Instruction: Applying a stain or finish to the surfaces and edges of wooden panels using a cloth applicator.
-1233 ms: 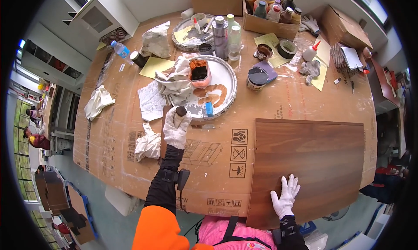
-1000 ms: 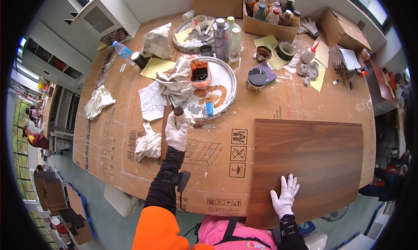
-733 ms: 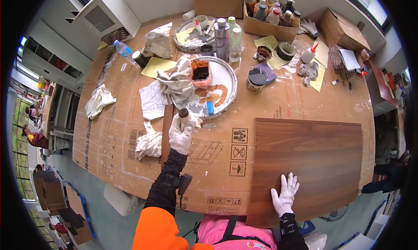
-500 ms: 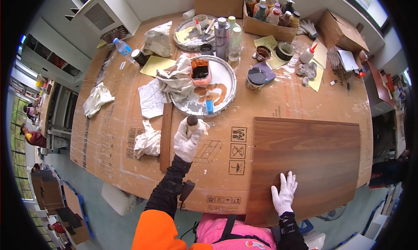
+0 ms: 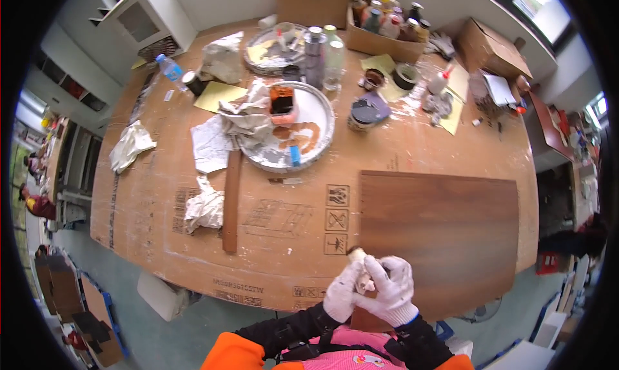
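Both my hands wear white knit gloves and meet over the near left edge of a dark brown wooden board (image 5: 445,221). Closed round a bunched white cloth pad (image 5: 365,281) with a dark-stained tip is my left hand (image 5: 340,295). My right hand (image 5: 393,294) is closed with its fingers curled at the loose part of the same cloth. A narrow brown wooden strip (image 5: 232,205) lies to the left on the cardboard-covered table (image 5: 296,254). Behind it stands an orange-rimmed tub of dark liquid (image 5: 282,105) on a round white stained lid (image 5: 316,141).
Crumpled white rags (image 5: 205,205) lie left of the strip. A blue sponge-like block (image 5: 294,155) rests on the lid. Beyond are a dark-lidded jar (image 5: 367,114), a tape roll (image 5: 405,77), tall bottles (image 5: 314,57) and a cardboard box of bottles (image 5: 387,42).
My left hand has carried the cloth pad rightward and nearer, from beside the lid to the board. My right hand has lifted off the board and joined it at the cloth.
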`<state>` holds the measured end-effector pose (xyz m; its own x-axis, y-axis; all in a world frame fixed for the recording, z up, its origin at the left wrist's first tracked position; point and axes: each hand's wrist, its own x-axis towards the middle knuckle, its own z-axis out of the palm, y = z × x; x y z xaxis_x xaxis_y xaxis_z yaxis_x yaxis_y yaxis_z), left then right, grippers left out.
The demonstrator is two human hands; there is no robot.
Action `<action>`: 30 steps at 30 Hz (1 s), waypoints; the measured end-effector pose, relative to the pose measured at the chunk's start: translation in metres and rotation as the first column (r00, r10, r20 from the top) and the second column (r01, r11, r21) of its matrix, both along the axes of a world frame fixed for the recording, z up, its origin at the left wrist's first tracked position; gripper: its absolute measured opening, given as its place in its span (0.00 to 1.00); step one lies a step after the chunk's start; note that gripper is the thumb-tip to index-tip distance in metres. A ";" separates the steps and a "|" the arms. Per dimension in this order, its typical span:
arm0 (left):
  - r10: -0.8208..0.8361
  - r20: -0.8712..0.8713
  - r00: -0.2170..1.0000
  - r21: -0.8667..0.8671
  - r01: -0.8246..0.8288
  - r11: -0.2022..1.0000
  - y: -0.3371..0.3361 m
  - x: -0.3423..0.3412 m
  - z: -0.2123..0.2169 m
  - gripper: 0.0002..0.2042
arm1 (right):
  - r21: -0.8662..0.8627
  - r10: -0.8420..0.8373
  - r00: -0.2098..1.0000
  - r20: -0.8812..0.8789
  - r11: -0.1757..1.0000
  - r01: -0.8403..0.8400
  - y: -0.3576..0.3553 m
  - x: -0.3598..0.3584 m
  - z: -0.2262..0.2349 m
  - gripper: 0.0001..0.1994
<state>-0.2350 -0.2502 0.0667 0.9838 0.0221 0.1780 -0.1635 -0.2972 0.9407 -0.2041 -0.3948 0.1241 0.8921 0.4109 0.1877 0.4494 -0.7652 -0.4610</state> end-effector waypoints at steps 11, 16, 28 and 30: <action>-0.624 -0.455 0.635 -0.838 -0.542 0.059 -0.020 -0.030 0.040 0.22 | 0.325 0.115 0.982 0.149 0.932 -0.159 -0.023 -0.004 -0.006 0.27; -0.074 -0.603 0.795 -0.326 -0.160 0.932 -0.038 -0.090 -0.031 0.22 | 0.742 -0.038 0.938 -0.344 0.601 0.297 -0.062 0.023 -0.003 0.14; -0.119 -0.913 0.391 -0.061 0.157 0.986 -0.038 -0.158 -0.085 0.27 | 0.281 0.851 0.262 -0.456 -0.141 0.949 -0.135 0.087 -0.019 0.17; -0.085 -0.939 0.333 0.030 0.326 0.945 -0.033 -0.145 -0.063 0.31 | 0.350 0.828 0.270 -0.492 -0.097 0.932 -0.120 0.098 -0.013 0.16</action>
<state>-0.3797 -0.2834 0.0036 0.4919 -0.1191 -0.8625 0.6812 -0.5643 0.4664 -0.1059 -0.5151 0.1109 0.6697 0.5950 -0.4444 -0.7031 0.7007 -0.1213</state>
